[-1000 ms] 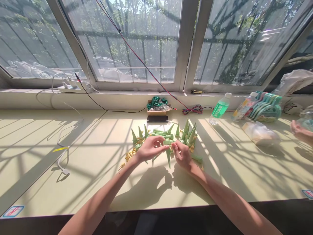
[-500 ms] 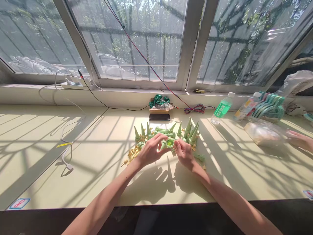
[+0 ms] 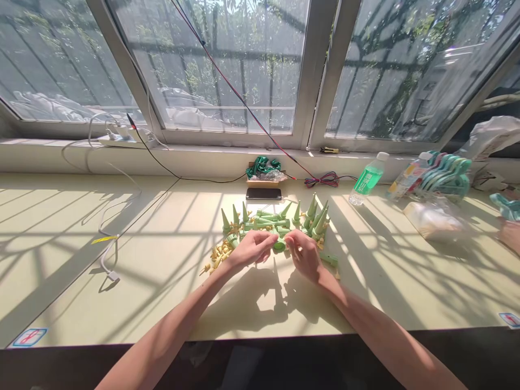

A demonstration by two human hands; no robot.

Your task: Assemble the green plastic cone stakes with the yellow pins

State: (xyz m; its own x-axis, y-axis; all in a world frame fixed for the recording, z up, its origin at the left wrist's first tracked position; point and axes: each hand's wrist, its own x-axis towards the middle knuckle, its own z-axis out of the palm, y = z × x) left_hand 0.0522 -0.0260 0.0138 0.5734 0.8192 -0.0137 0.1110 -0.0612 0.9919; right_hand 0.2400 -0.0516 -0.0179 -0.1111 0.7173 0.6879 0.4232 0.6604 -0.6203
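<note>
Between my hands is a green hollow cone-shaped plastic piece [image 3: 279,246], its round open end facing me. My left hand [image 3: 254,247] pinches it between thumb and fingers. My right hand [image 3: 303,253] is closed in a pinch close to its right side; whatever lies in those fingertips is too small to name. Behind the hands stand several green pointed cones [image 3: 319,222], with green tubes [image 3: 270,221] lying between the two groups. Small yellow pegs [image 3: 221,252] are heaped left of my left hand. Another green tube [image 3: 329,259] lies beyond my right wrist.
A black phone [image 3: 264,194] lies behind the parts, before a small box with green material [image 3: 264,167]. A green-labelled bottle [image 3: 368,179], a plastic-wrapped pack [image 3: 436,219] and hangers [image 3: 449,176] stand right. Another person's hand [image 3: 509,234] is at the right edge. A cable [image 3: 108,265] lies left.
The green piece has tipped downward and my left fingers have closed in on it. My right hand stays close beside it. The other person's hand has left the wrapped pack and is by a teal item.
</note>
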